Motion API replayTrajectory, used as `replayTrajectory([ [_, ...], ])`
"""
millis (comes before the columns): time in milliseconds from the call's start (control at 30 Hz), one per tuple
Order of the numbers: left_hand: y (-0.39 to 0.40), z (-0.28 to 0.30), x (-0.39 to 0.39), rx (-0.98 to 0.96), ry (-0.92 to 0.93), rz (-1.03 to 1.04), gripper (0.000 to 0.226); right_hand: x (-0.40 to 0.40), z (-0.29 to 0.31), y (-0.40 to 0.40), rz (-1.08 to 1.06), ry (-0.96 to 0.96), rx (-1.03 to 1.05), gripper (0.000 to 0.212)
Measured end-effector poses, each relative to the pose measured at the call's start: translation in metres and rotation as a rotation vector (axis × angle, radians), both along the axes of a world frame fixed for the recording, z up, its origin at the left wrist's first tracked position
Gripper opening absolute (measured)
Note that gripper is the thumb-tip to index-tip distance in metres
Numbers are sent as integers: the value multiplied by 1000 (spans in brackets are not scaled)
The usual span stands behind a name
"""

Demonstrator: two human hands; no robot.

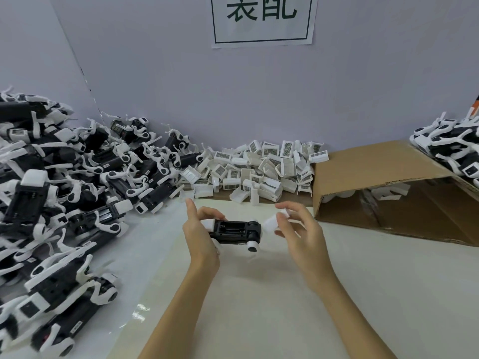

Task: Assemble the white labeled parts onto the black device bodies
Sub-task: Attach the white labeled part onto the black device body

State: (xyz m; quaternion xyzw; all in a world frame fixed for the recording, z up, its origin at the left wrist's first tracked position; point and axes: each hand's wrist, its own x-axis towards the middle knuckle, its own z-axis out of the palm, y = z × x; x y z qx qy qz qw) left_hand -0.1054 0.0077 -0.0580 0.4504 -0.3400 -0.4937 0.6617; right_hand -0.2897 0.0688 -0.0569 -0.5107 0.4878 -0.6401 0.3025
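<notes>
My left hand (201,234) grips a black device body (234,232) by its left end and holds it above the table, open compartment facing up, white wheels at its right end. My right hand (298,229) pinches a white labeled part (270,225) just to the right of the body, a small gap between them. A heap of white labeled parts (259,168) with barcode stickers lies against the back wall. Many black device bodies (64,193) with white arms are piled on the left.
A cardboard box (383,187) lies on its side at the right, more black-and-white devices (451,146) stacked on and behind it. A paper sign (263,19) hangs on the wall. The white table surface (259,294) stretches below my forearms.
</notes>
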Motion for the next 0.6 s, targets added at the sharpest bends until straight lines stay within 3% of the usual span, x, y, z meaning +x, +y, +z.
replayTrajectory([
  [100, 4, 2, -4, -4, -22, -20, 82, 9, 9, 7, 58, -64, -149, 14],
  [200, 9, 4, -11, -36, -45, -22, 81, 23, 5, 8, 51, 225, -217, 24],
  [267, 11, 4, -14, -36, -43, -36, 78, 30, -3, 7, 50, 463, -126, 32],
  [367, 14, 5, -15, -28, -59, -60, 74, 32, -10, 8, 149, 552, -5, 42],
  [600, 14, 5, -15, -60, -159, -47, 69, 19, -5, 12, 164, 701, -107, 46],
])
